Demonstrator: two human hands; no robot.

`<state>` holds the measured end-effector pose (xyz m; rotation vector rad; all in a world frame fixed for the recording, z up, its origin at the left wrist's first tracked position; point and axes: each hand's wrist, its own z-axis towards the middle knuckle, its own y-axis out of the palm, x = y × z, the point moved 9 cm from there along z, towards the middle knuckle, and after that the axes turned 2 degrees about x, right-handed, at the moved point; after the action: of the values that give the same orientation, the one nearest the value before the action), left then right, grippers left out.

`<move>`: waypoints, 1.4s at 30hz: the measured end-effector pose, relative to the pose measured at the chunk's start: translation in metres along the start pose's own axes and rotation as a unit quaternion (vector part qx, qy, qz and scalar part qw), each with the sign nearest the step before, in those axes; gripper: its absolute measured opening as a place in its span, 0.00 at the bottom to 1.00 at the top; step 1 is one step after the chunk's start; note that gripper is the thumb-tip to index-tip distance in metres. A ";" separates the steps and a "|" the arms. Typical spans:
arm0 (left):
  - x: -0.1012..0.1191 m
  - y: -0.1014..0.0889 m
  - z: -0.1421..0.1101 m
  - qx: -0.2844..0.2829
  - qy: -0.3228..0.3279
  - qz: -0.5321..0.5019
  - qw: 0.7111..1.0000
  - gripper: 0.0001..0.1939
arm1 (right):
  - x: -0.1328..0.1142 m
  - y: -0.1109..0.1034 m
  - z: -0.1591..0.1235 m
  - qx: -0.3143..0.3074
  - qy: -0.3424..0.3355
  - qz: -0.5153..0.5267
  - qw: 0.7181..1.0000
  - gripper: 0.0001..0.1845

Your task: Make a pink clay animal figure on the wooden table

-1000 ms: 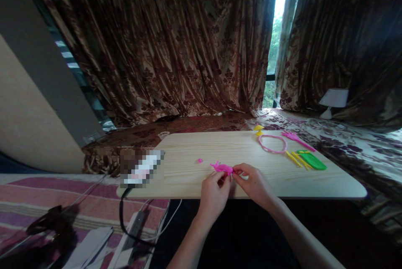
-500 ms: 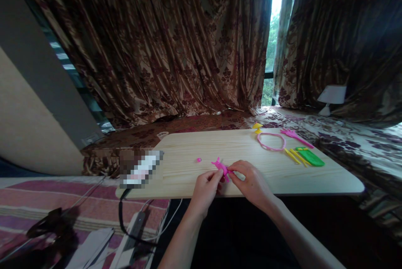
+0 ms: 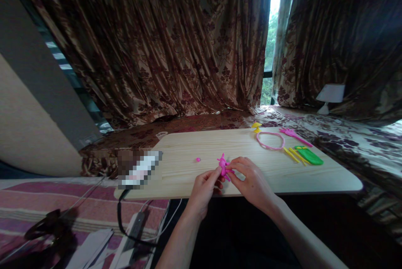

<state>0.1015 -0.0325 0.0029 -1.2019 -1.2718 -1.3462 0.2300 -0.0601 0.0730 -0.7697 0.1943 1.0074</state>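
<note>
While the left hand (image 3: 204, 187) steadies the pink figure (image 3: 223, 168) between closed thumb and fingers, the right hand (image 3: 251, 179) has its thumb and forefinger nearly together at the figure's right side, seemingly pinching a thin limb. The figure is just below the centre of the frame, over the counter's (image 3: 182, 177) near edge; its long axis runs nearly up and down the picture, two slim prongs pointing to the top. A small pink ball (image 3: 198, 160) lies to its upper left. Right of centre, a pink ring (image 3: 270, 148) encircles bare wood. Farther right, yellow strips (image 3: 291, 155) lie beside a flat green piece (image 3: 309, 156) with yellow along its upper edge; whether it is hollow cannot be told.
</note>
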 end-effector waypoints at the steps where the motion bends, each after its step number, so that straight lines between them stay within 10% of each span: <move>1: 0.000 0.000 0.000 -0.001 0.002 0.003 1.000 0.20 | 0.000 0.000 0.000 0.000 0.000 -0.001 1.000 0.08; 18: 0.009 -0.001 0.003 0.007 0.054 0.103 0.993 0.22 | 0.001 -0.006 0.001 -0.020 0.005 -0.001 1.000 0.09; 28: 0.019 0.018 0.031 -0.009 0.175 0.298 0.938 0.15 | 0.034 0.007 -0.004 -0.067 0.020 0.000 0.998 0.18; 42: 0.025 0.025 0.009 -0.056 0.230 0.335 0.912 0.11 | 0.045 0.017 -0.016 -0.085 0.041 0.006 0.996 0.18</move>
<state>0.1238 -0.0246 0.0310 -1.1565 -0.3869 -1.0897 0.2439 -0.0341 0.0315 -0.9668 0.1868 1.0133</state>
